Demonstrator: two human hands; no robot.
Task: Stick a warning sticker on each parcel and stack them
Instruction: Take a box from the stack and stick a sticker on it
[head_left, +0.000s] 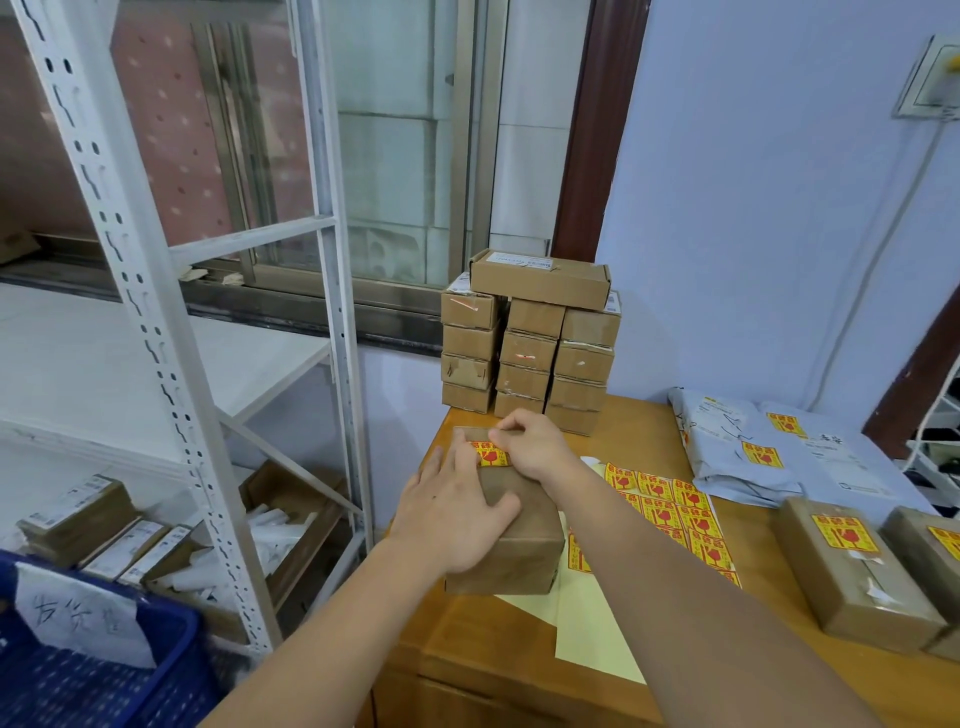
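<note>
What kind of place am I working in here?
Most likely a small parcel packing or dispatch room. A stack of cardboard boxes stands at the back of the wooden table, a sheet of red and yellow warning stickers lies on it, and grey mailer bags already carry stickers.

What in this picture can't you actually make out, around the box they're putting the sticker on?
Head view, the only one:
- The warning sticker: mostly covered by the left hand and right hand, so I cannot tell whether it lies flat.
- The parcel: its top is largely under both hands.
- The sticker sheet: partly behind the right forearm.
- Labels on the stacked boxes: too small to read.
- The rightmost stickered parcel: cut off by the frame edge.
</note>
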